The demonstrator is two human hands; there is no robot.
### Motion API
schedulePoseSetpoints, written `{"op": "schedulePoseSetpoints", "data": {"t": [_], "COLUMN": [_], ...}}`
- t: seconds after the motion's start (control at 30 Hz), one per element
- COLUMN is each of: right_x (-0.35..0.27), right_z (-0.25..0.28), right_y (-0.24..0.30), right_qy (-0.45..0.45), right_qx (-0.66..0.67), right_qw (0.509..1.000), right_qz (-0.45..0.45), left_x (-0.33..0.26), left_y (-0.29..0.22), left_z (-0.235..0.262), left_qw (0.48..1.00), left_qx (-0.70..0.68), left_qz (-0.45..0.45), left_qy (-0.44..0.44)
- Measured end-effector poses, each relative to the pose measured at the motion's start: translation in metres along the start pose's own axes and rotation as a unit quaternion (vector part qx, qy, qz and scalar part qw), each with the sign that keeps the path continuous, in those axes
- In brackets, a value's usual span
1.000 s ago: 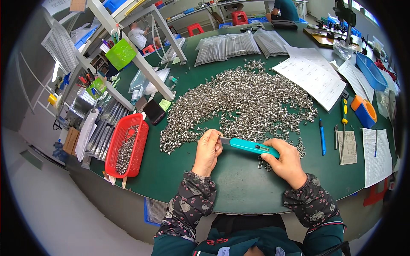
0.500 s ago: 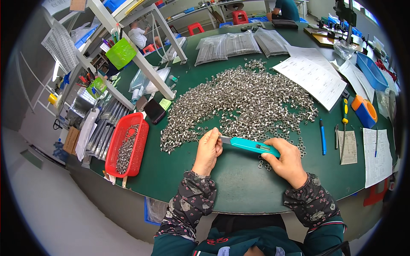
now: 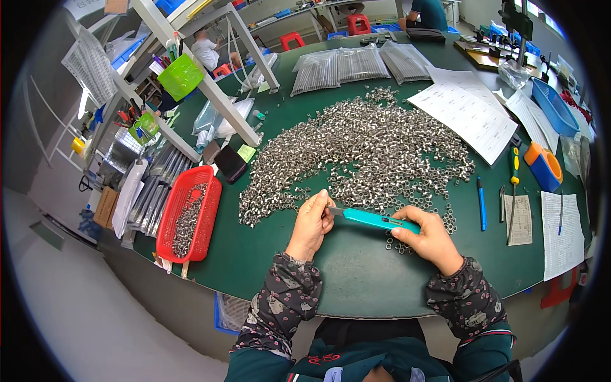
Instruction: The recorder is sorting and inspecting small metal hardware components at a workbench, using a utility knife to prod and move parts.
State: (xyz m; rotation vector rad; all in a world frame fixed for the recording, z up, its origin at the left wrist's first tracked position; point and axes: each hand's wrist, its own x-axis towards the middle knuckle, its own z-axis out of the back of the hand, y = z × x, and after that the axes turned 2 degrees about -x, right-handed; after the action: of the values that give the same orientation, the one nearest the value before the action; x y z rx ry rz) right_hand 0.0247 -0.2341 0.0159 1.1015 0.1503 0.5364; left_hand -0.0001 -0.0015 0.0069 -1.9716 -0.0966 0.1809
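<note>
My right hand [image 3: 430, 237] is closed round the turquoise handle of a utility knife [image 3: 375, 219], held level above the near part of the table. Its short grey blade points left and meets the fingertips of my left hand [image 3: 310, 224]. The left thumb and fingers are pinched together on something too small to make out, right at the blade's tip. Just beyond both hands spreads a big heap of small shiny metal rings [image 3: 356, 146]. Several loose rings lie under and beside my right hand.
A red plastic basket [image 3: 207, 219] partly filled with small metal pieces stands at the left, near a dark box [image 3: 230, 163]. Bagged metal rods [image 3: 363, 65] lie behind the heap. To the right are paper sheets [image 3: 464, 111], a blue pen [image 3: 482, 204], a yellow-handled screwdriver [image 3: 514, 167] and a tape dispenser [image 3: 543, 167].
My right hand has shifted slightly right and the knife has rolled a little in its grip, with the blade still at the left fingertips. The left hand has barely moved.
</note>
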Motion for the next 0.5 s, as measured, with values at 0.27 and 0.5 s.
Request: {"op": "schedulePoseSetpoints", "data": {"t": [0.27,0.5], "right_x": [0.0003,-0.0019], "right_z": [0.0023,0.0069], "right_y": [0.0001,0.0078], "right_qy": [-0.029,-0.067], "right_qx": [-0.059,-0.127], "right_qw": [0.996,0.985], "right_qz": [0.055,0.097], "left_x": [-0.0013,-0.0026], "left_y": [-0.0067,-0.0094], "left_z": [0.0004,0.0026], "left_qw": [0.997,0.992], "left_qx": [-0.006,-0.011], "left_qz": [0.082,0.121], "left_qy": [0.007,0.019]}}
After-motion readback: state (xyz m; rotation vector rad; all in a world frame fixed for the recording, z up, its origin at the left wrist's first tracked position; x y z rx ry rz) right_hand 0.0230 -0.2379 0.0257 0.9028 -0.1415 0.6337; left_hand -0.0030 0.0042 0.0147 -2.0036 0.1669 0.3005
